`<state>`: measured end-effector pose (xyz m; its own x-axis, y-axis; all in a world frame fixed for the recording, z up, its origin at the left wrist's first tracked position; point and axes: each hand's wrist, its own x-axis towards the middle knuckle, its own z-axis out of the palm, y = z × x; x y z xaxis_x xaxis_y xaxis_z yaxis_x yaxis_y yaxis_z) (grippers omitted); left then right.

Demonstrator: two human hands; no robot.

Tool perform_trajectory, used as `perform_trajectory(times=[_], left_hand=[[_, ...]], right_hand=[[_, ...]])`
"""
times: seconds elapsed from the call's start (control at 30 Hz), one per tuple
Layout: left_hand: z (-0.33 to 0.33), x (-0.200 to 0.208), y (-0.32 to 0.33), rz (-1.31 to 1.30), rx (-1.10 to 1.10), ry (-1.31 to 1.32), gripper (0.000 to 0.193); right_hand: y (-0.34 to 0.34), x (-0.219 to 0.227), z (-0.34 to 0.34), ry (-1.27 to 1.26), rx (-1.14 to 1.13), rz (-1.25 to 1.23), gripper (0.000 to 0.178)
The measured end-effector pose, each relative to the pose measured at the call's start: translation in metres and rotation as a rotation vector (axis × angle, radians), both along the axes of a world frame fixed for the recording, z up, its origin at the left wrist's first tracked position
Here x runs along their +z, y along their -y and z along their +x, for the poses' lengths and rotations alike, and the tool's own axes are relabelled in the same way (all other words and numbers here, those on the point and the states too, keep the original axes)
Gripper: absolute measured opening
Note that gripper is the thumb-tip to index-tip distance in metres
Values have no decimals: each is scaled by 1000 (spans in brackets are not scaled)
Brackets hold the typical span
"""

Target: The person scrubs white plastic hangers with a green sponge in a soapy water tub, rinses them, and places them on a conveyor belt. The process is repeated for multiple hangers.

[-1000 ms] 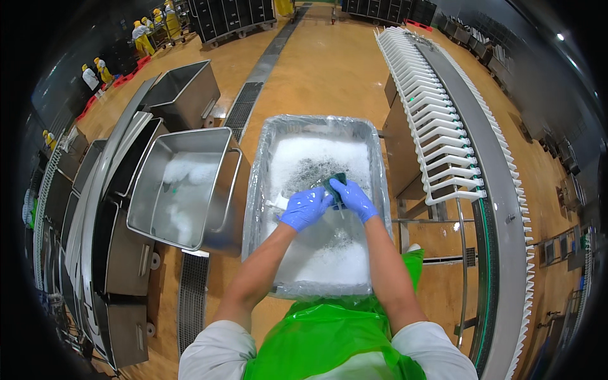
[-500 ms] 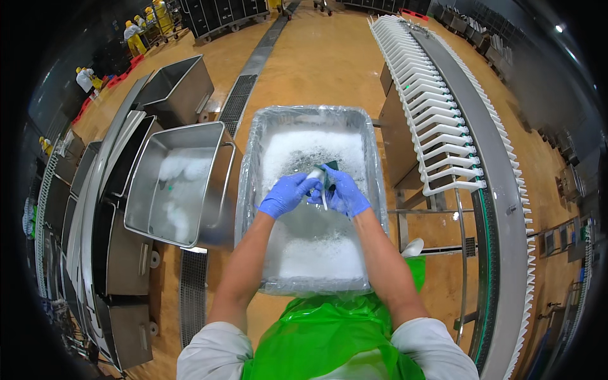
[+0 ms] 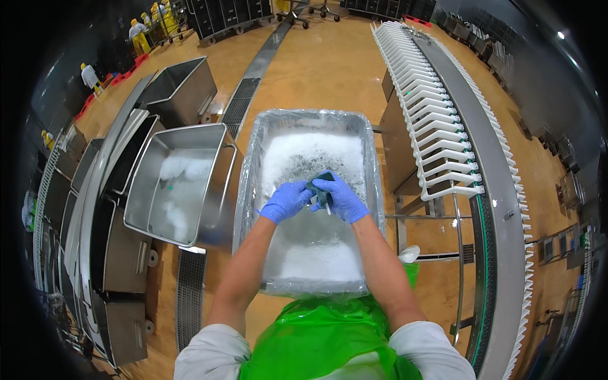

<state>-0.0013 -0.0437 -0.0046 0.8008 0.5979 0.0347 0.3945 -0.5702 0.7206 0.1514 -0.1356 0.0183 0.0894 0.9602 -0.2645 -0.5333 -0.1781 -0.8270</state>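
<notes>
My left hand (image 3: 288, 201) and my right hand (image 3: 344, 198), both in blue gloves, meet over a tub lined with clear plastic (image 3: 370, 250). Soapy water (image 3: 304, 223) with thick white foam (image 3: 310, 261) fills it. A dark green scouring pad (image 3: 318, 188) is gripped in my right hand, wrapped round a small white piece (image 3: 329, 209). Only the tip of that piece shows below the pad; its kind is hidden. My left hand's fingers are closed on it at the pad's left side.
To the left stands a steel bin (image 3: 171, 223) with foamy water; more steel bins (image 3: 177, 92) line that side. On the right runs a conveyor (image 3: 465, 107) with white angled bars (image 3: 437, 126). A floor drain (image 3: 190, 297) lies at lower left. People (image 3: 138, 37) are far back left.
The scouring pad has come round over the white piece, covering most of it. My right hand has shifted slightly left and down, and the fingers of both hands are closer together.
</notes>
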Motion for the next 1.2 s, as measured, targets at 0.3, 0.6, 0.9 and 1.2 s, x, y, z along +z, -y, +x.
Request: perform_trajectory(times=[0.3,0.6,0.9,1.2], left_hand=[[6,-32,2,72,-76,-20,37],[14,11,24,9,200,-130,49],[-7,-70,-11,-88,382,-185,45],[6,-9,-9,-547,366,331,47]], right_hand=[[-5,-36,5,377,-77,-33,30],[-2,-31,18,373,86,-30,22],[14,-40,4,1405,421,-534,32],[-10,-43,25,473,-229,79,29]])
